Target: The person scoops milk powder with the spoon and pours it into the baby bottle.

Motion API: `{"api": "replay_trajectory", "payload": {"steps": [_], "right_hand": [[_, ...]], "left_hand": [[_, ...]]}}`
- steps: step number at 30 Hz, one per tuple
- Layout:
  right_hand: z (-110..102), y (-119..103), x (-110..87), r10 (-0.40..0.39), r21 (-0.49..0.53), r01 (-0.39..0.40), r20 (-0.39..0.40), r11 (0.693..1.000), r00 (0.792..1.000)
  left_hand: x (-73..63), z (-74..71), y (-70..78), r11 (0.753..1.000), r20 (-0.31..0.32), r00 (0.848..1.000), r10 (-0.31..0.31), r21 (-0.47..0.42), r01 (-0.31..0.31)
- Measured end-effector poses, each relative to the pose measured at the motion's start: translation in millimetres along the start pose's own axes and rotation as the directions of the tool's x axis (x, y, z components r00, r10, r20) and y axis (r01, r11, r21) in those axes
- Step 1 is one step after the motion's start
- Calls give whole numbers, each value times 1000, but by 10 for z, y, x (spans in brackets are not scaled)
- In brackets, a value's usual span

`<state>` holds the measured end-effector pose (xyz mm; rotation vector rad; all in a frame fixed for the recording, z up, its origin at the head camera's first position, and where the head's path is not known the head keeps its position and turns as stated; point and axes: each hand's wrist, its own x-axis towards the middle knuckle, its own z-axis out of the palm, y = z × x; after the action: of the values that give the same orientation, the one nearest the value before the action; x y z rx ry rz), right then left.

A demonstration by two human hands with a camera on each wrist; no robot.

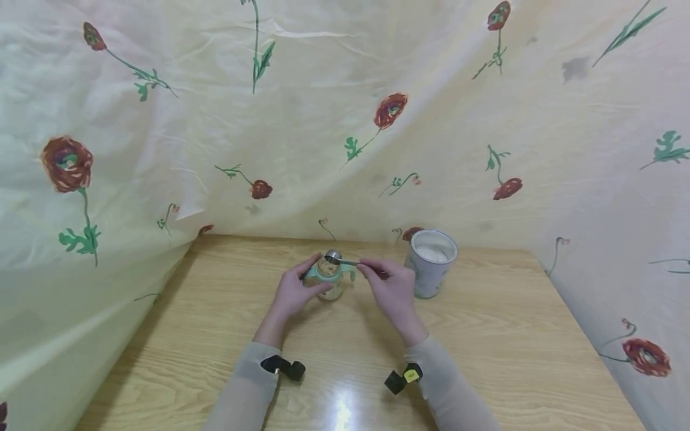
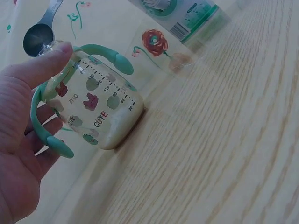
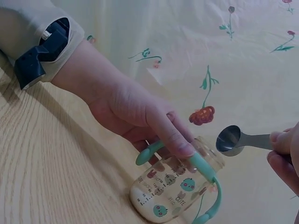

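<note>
My left hand [image 1: 292,293] grips a clear baby bottle [image 2: 100,102] around its upper part. The bottle stands upright on the table, uncapped, with mint-green side handles [image 2: 110,57], printed measuring marks and small cartoon pictures. Pale white contents lie at its bottom. My right hand [image 1: 390,288] pinches the handle of a metal measuring spoon [image 3: 230,141] between thumb and fingers. The spoon's round bowl is right at the bottle's mouth, tilted, its inside showing dark metal. Part of the left fingers is hidden behind the bottle.
A tall open tin [image 1: 427,278] with pale powder inside stands to the right of my right hand. The wooden table [image 1: 485,353] ends at a flowered cloth [image 1: 318,149] hanging behind and at both sides. Each sleeve carries a black wrist camera [image 1: 396,382].
</note>
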<state>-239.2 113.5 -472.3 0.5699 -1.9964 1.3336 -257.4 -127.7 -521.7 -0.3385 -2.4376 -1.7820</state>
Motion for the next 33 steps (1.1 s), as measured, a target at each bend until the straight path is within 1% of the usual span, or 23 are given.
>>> {"api": "replay_trajectory", "payload": {"steps": [3, 5, 9, 11, 13, 16, 18, 19, 21, 23, 25, 27, 29, 30, 32, 33], "right_hand": [[-19, -5, 19, 16, 24, -16, -11, 1000, 1000], [-44, -4, 42, 24, 37, -23, -27, 999, 999], [-136, -22, 94, 53, 73, -47, -78, 996, 996], [-217, -114, 129, 97, 95, -87, -107, 992, 990], [-314, -211, 166, 146, 130, -129, -128, 983, 981], [-483, -346, 231, 211, 151, -187, -158, 971, 965], [-595, -371, 264, 234, 123, -214, -185, 969, 954], [-655, -374, 275, 244, 93, -230, -201, 969, 949], [-775, -363, 292, 263, 59, -257, -226, 965, 938], [-891, -331, 303, 272, 34, -273, -259, 961, 927], [-999, -283, 311, 276, 34, -277, -279, 960, 920], [-1096, -236, 316, 268, 22, -274, -293, 962, 918], [-1181, -163, 310, 259, 1, -271, -299, 963, 918], [-1222, -88, 299, 258, -15, -275, -300, 961, 918], [-1303, 66, 280, 248, -56, -275, -293, 960, 923], [-1342, 146, 270, 242, -80, -275, -289, 958, 926]], "left_hand": [[-4, -3, 12, 1000, -12, 1000, 22, 19, -22], [-3, 1, 50, 999, -24, 999, 38, 31, -38], [-15, 40, 167, 997, -53, 995, 80, 28, -79], [-29, 76, 237, 994, -83, 990, 112, 28, -110], [-38, 118, 304, 987, -118, 980, 162, 33, -159], [-41, 191, 422, 970, -165, 956, 243, 33, -241], [-30, 252, 507, 958, -174, 942, 286, 19, -288], [-23, 291, 549, 952, -170, 938, 303, 12, -306], [-7, 378, 622, 945, -155, 935, 320, -13, -326], [8, 470, 690, 942, -135, 934, 331, -7, -335], [27, 571, 738, 940, -110, 933, 342, 23, -342], [37, 682, 779, 942, -81, 938, 336, 58, -332], [48, 807, 808, 939, -49, 940, 338, 83, -333], [56, 881, 810, 937, -36, 939, 341, 90, -336], [62, 1030, 819, 942, -1, 945, 326, 89, -325], [71, 1106, 814, 941, 16, 945, 326, 89, -326]]}}
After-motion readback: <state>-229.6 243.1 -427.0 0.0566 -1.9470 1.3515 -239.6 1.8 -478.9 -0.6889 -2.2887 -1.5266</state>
